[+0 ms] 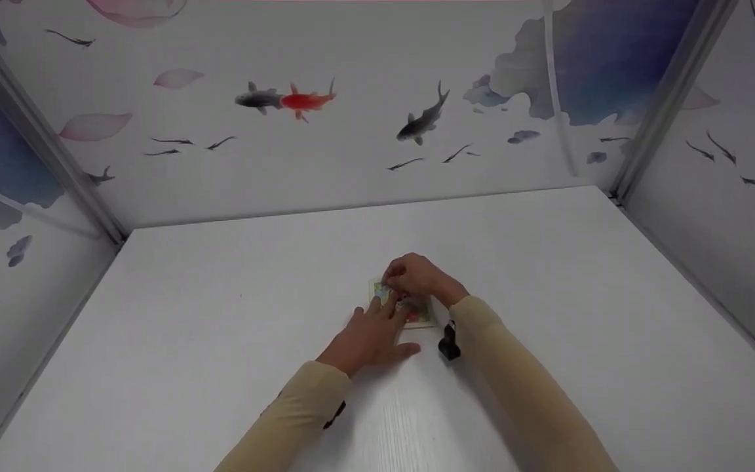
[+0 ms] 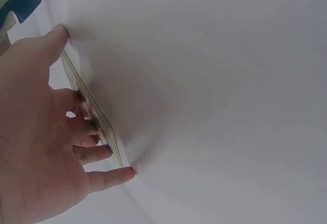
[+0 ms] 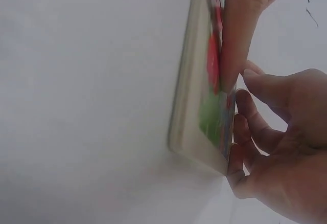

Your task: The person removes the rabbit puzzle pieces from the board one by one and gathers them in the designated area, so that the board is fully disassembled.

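Note:
A flat picture board [image 1: 422, 319] with a pale raised border lies on the white table. Its printed picture shows patches of green, red and blue. My left hand [image 1: 372, 335] spreads over the near left part; in the left wrist view, several fingertips [image 2: 106, 151] rest on the board and the thumb touches its edge. At the far side, my right hand [image 1: 417, 275] bends its fingers down to the picture, thumb and fingertips close together. In the right wrist view that hand [image 3: 286, 132] meets the board's surface [image 3: 209, 116]; whether something small is pinched there is hidden.
The white table [image 1: 220, 341] is enclosed by a back wall [image 1: 351, 164] and side walls printed with fish and petals. Both forearms wear beige sleeves [image 1: 515, 367]. A black wrist device [image 1: 448, 342] sits at the right cuff.

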`<control>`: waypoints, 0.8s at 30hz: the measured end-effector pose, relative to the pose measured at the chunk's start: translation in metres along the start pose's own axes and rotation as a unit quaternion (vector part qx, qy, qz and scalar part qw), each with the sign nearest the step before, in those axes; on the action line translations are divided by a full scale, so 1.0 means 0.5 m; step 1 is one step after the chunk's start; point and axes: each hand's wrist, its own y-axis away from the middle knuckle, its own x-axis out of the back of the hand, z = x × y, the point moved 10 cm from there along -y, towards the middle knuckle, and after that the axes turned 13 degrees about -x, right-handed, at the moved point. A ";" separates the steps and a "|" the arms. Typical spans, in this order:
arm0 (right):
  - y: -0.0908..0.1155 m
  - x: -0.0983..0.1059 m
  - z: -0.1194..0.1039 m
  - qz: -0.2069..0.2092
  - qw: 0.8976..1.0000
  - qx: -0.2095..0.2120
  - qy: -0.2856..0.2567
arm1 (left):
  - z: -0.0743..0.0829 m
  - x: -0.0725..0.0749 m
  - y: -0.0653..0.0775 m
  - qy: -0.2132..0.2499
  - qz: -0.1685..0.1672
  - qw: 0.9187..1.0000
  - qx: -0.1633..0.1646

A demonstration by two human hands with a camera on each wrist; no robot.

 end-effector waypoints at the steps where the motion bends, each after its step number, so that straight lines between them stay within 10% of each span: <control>1: -0.001 -0.001 0.000 0.002 1.000 -0.003 -0.002 | -0.001 -0.001 0.001 0.001 0.000 1.000 0.001; 24: -0.008 -0.002 -0.005 -0.017 1.000 -0.014 -0.008 | 0.001 0.000 0.003 -0.008 0.015 1.000 -0.011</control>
